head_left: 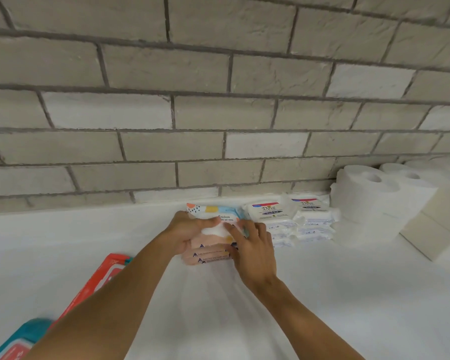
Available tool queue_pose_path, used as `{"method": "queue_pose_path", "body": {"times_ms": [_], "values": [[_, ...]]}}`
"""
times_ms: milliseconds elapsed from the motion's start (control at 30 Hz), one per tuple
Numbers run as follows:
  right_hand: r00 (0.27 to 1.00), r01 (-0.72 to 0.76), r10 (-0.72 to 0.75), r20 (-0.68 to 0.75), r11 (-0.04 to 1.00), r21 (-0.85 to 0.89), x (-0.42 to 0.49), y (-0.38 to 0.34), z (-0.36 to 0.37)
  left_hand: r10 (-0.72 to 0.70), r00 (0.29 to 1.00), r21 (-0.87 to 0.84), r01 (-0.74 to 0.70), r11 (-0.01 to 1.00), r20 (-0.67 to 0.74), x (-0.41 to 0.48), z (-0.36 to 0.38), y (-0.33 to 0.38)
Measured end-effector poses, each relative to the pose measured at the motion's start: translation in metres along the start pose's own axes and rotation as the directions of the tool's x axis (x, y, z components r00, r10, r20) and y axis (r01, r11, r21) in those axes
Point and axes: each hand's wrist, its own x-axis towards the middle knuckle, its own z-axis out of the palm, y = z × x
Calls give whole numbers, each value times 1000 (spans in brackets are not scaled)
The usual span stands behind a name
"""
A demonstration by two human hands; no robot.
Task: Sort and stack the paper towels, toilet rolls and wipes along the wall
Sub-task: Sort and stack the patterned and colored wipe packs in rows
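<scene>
Against the grey brick wall (218,113), on the white surface (322,294), I see a stack of pastel wipe packs (211,245) held between both hands. My left hand (186,233) cups the stack's left side: the thumb lies flat over the top pack, pressed onto its white label, while the remaining fingers curl around the left edge and are mostly hidden, so I cannot tell how tightly they close. My right hand (252,249) covers the stack's right side; its fingers (233,231) are slightly spread, the index finger extended and touching the label just beside the left thumb, the others bent over the right edge. At least three peach-sided packs lie under the top one, whose far end reaches nearly to the foot of the wall.

Just right of the stack, also by the wall, stand two piles of white Dove packs (289,219), set side by side. Right of these, toilet rolls (369,198) stand upright, with cream-coloured rectangular packs (434,229) beside them; what those contain I cannot tell. Well left of the stack and nearer the camera lie a red wipe pack (102,279) and a teal pack (34,331), both partly behind my left forearm.
</scene>
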Motion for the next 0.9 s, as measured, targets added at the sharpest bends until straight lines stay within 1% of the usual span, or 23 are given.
{"method": "queue_pose_path", "body": {"times_ms": [67,100,167,200,267,300,333,367,400,433,467,533,600,633,667,733,767,833,900], "values": [[999,54,-54,-1,997,-46,0,5,2,97,990,175,-78,981,-106,10,5,-4],[998,66,-66,7,995,-71,0,7,3,154,974,273,-104,956,-167,13,7,-6],[998,66,-63,28,990,-121,0,8,5,252,932,454,-112,884,-261,13,9,-7],[998,59,-54,37,989,-138,1,8,7,287,916,524,-105,845,-280,14,8,-10],[998,43,-37,41,986,-161,5,8,9,344,890,586,-114,802,-298,12,4,-19],[999,35,-29,40,985,-166,8,8,9,356,888,580,-132,804,-291,11,1,-25],[999,33,-26,40,985,-169,11,9,10,356,892,540,-160,826,-280,6,-1,-30],[999,31,-25,41,986,-166,13,10,10,336,909,467,-192,863,-246,2,-3,-37],[999,31,-25,38,986,-161,14,10,10,346,917,395,-249,884,-198,-2,-4,-45],[999,29,-24,31,988,-149,14,11,10,367,920,356,-300,885,-135,-6,-5,-52],[1000,29,-27,13,991,-133,13,11,8,407,910,354,-357,864,-75,-9,-5,-61],[999,8,-12,-46,996,-89,10,13,5,488,873,440,-446,779,22,-7,-8,-79],[989,-86,83,-125,996,-18,7,20,-1,525,848,429,-502,750,74,-6,-11,-86],[977,-151,151,-151,989,10,6,24,-5,533,843,406,-513,756,72,-6,-11,-85],[966,-213,216,-141,976,37,7,31,-8,546,834,397,-529,750,79,-7,-9,-83],[946,-315,319,-46,946,81,10,45,-11,529,846,459,-495,738,62,-6,-7,-80],[943,-330,332,-16,940,93,11,50,-11,523,851,488,-477,731,48,-7,-6,-78],[950,-305,311,-33,944,127,13,57,-12,515,857,413,-474,777,14,-6,-4,-79],[952,-296,304,-33,943,155,16,59,-12,523,851,444,-455,772,-39,-7,-2,-79]]}}
